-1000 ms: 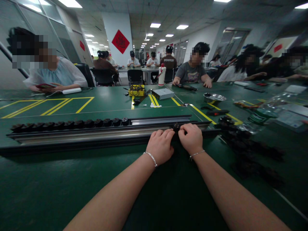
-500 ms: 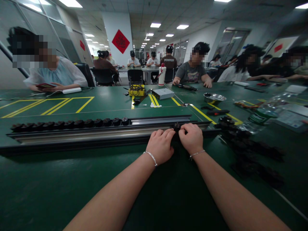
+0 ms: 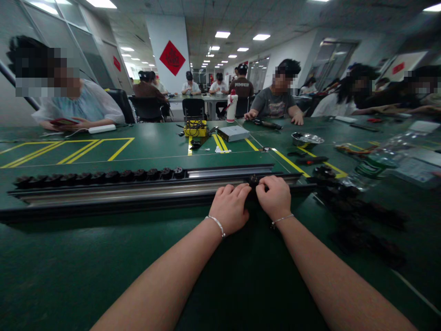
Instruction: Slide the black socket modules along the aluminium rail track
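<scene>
A small black clip (image 3: 253, 179) sits on the long metal rail (image 3: 138, 191), which lies flat across the green table; more black clips (image 3: 103, 176) line its left stretch.

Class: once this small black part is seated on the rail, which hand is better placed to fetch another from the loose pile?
Probably the right hand: the loose pile of black parts lies on its side, while the left hand would have to cross over.

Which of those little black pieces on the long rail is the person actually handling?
The lone black piece pinched between the left hand and right hand; the other pieces sit untouched in a row farther left on the rail.
</scene>
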`<state>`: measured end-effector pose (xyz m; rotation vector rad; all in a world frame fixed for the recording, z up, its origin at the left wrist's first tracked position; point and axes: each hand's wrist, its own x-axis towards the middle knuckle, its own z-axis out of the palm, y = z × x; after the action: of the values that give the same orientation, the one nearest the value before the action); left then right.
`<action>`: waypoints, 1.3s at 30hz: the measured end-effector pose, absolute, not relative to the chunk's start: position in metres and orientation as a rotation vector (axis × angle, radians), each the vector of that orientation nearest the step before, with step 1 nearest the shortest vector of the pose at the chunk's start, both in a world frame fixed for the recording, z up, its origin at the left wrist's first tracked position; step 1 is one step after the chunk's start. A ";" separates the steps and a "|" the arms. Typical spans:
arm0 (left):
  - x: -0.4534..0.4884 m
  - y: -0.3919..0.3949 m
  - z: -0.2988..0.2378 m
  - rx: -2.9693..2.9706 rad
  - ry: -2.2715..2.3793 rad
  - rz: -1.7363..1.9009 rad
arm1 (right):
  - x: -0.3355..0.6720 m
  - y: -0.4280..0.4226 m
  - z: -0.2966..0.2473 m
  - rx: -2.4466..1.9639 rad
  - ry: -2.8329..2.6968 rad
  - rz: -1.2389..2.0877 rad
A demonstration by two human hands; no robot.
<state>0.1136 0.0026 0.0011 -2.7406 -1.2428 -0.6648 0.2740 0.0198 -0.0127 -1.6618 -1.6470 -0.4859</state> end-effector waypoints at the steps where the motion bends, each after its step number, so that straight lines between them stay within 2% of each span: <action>1: 0.114 0.003 0.001 -2.741 -1.246 -0.660 | 0.274 0.020 -0.013 -1.659 -1.645 -0.492; 39: 0.148 -0.012 0.003 -2.544 -1.452 -0.621 | 0.275 0.023 -0.015 -1.745 -1.576 -0.566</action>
<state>0.1476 -0.0124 0.0031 -2.5441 -1.4518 -0.6214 0.2748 0.0225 -0.0154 -1.7446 -1.5762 -0.5659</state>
